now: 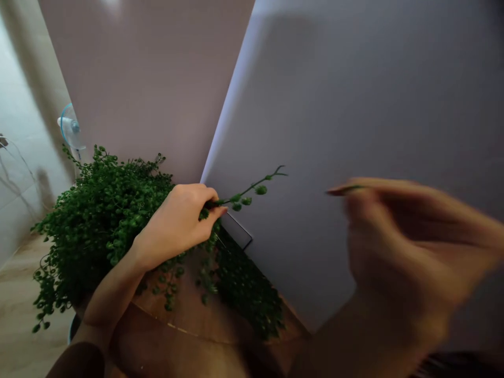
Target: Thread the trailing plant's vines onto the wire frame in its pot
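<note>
My left hand [179,223] is closed in a pinch on a thin green plant stem [252,188] with small round leaves, which sticks out to the right toward the grey wall. The stem belongs to a bushy trailing plant [106,210] that spills over a round wooden table [189,320]. My right hand [397,247] is close to the camera at the right, smeared by motion. Its fingers seem drawn together, and a faint green tip [346,189] shows at the fingertips. I cannot tell what it holds.
A grey wall panel [354,105] rises right behind the plant, and a mauve wall [149,79] stands to the left. A small blue-rimmed fan [71,128] stands behind the plant. Pale wooden floor [19,310] lies at the lower left.
</note>
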The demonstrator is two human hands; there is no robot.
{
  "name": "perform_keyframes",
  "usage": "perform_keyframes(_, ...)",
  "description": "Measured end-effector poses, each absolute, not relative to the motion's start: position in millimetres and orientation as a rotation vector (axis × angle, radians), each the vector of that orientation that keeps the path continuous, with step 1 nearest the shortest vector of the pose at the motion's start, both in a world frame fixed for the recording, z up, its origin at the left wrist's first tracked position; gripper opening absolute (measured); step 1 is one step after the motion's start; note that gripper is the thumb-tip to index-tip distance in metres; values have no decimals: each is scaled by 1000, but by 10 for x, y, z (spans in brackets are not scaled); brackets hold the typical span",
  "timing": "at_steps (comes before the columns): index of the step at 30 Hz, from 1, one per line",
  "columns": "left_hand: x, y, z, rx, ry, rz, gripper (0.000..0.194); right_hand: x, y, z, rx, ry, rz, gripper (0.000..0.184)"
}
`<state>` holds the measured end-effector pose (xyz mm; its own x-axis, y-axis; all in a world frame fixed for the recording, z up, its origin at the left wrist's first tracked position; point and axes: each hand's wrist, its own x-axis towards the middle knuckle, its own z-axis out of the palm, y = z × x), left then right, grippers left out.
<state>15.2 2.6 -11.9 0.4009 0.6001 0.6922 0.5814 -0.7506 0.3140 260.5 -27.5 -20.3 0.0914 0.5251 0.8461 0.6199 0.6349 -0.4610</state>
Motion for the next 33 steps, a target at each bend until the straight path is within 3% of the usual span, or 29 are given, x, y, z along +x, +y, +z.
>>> perform_keyframes(2, 168, 35, -121, 2580, 1117, 1281, 12, 2575, -127, -244, -1090, -1560, -160, 12)
perform_keyframes(9, 195, 104, -144, 2551, 1125, 1320, 9, 2477, 314, -450, -1275, -2047, -122, 15)
perform_keyframes(18, 273, 141, -173, 2543, 1121, 1353, 14, 2302, -221, -143, -782, -1755, -259, 6)
perform_keyframes(22, 286, 119, -174, 2544, 1123, 1389, 14, 2239, -258, -137, -740, -1777, -373, 16)
perform_keyframes(33, 345, 87, -180, 2611, 1030, 1468, 13, 2257, -57, -178, -734, -1723, -372, 10)
